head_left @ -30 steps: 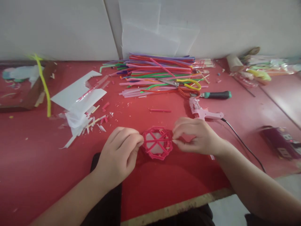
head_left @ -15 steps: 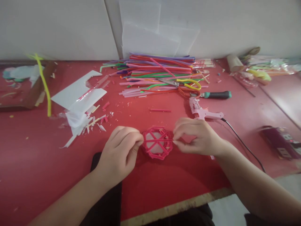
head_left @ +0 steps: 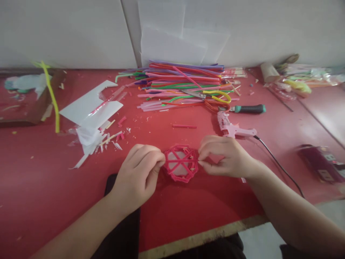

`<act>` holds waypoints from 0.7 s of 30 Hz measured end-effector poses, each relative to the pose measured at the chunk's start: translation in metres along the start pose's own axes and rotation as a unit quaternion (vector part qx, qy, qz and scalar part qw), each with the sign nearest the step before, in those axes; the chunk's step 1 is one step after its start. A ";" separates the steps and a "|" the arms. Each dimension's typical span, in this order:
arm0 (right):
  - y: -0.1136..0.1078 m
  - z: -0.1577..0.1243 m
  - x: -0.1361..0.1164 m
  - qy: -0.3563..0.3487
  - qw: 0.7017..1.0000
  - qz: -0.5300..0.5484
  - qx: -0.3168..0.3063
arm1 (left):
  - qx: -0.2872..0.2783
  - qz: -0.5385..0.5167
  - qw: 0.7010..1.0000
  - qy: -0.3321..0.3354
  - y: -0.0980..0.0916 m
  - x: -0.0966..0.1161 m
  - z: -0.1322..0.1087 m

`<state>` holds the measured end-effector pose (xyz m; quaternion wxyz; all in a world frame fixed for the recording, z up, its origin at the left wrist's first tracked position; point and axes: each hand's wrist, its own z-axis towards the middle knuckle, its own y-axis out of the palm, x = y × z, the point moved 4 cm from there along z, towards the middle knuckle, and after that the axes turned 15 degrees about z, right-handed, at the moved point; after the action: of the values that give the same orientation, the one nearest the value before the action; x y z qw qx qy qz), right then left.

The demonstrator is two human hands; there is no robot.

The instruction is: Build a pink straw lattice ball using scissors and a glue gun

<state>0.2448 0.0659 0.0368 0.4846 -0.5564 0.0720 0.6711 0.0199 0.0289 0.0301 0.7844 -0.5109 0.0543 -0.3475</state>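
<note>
A small pink octagonal frame (head_left: 180, 178), apparently made of pipe cleaners, sits on the red table between my hands. Crossed pink strips span its top like spokes, with a pale disc visible beneath. My left hand (head_left: 141, 167) is closed in a pinch at the left end of the horizontal pink pipe cleaner (head_left: 181, 161) that crosses the frame. Thumb and forefinger of my right hand (head_left: 225, 156) pinch at its right end. The fingertips hide both ends of the strip. Behind the frame lies a short pair of pink pieces (head_left: 184, 126).
A pink glue gun (head_left: 234, 130) with a black cord lies beyond my right hand. Farther back are scissors (head_left: 217, 96), a utility knife (head_left: 250, 108) and a pile of coloured pipe cleaners (head_left: 183, 77). White board (head_left: 86, 104) and scraps lie left; a dark phone-like slab (head_left: 125, 226) is under my left forearm.
Both hands keep their pinch at the strip's ends, and the octagonal frame stays in place. Only a very slight shift of the whole view shows.
</note>
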 end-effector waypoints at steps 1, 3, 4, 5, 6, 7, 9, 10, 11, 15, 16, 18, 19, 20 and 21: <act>0.000 0.000 0.000 0.000 1.000 -0.001 -0.001 | 0.000 0.001 1.000 0.000 0.000 0.000 0.000; 0.000 0.000 0.000 0.000 1.000 -0.002 -0.003 | 0.000 0.001 1.000 -0.001 0.000 0.000 0.000; 0.000 0.000 0.000 -0.001 1.000 -0.001 -0.004 | -0.001 0.001 1.000 -0.002 0.000 0.000 0.000; 0.000 0.000 0.001 0.000 1.000 0.000 -0.005 | 0.000 0.000 1.000 -0.002 0.000 0.000 0.000; 0.000 0.000 0.001 0.001 1.000 0.002 -0.006 | 0.000 -0.001 1.000 -0.001 0.000 0.000 0.000; 0.000 0.000 0.001 0.002 1.000 0.003 -0.007 | 0.000 -0.002 1.000 -0.001 0.001 0.000 0.000; 0.000 0.000 0.000 0.004 1.000 0.004 -0.007 | 0.000 -0.002 1.000 0.002 0.001 0.000 0.000; 0.000 0.000 0.000 0.004 1.000 0.003 -0.007 | -0.002 -0.001 1.000 0.003 0.001 0.000 -0.001; 0.000 0.000 0.000 0.004 1.000 0.003 -0.007 | -0.003 0.000 1.000 0.004 0.001 0.000 -0.001; 0.000 0.000 -0.001 0.003 1.000 0.004 -0.007 | -0.004 0.001 1.000 0.003 0.001 0.000 0.000; 0.000 0.000 0.000 0.004 1.000 0.003 -0.006 | -0.003 0.001 1.000 0.002 0.002 -0.001 0.000; 0.000 0.000 0.000 0.008 1.000 0.001 -0.005 | 0.001 -0.001 1.000 0.001 0.002 -0.001 0.001; 0.000 0.000 0.000 0.011 1.000 0.000 -0.006 | 0.001 -0.007 1.000 0.001 0.002 -0.002 0.001; 0.000 0.000 0.000 0.016 1.000 -0.001 -0.009 | -0.001 -0.013 1.000 -0.002 0.002 -0.002 0.001; -0.001 0.000 0.000 0.023 1.000 -0.003 -0.014 | -0.002 -0.017 1.000 -0.005 0.002 -0.002 0.001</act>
<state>0.2455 0.0659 0.0374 0.4773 -0.5788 0.0725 0.6573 0.0194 0.0315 0.0285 0.7776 -0.5151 0.0425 -0.3580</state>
